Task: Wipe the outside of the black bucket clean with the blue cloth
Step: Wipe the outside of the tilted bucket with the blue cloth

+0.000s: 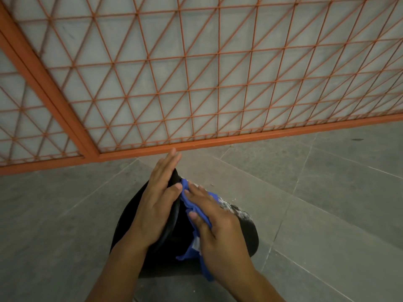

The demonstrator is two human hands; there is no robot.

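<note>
A black bucket [246,234] lies on the grey tiled floor at the bottom centre, with white dried splatter on its right side. My left hand [157,203] rests on its upper left part, fingers straight, thumb at the rim. My right hand [218,229] presses the blue cloth [185,192] flat against the bucket's outside, fingers stretched over the cloth. Cloth ends stick out above my fingertips and below my palm. Much of the bucket is hidden under both hands.
An orange metal grille [196,83] with a thick frame stands close behind the bucket, its bottom rail running across the view. Grey floor tiles [327,192] spread to the left and right.
</note>
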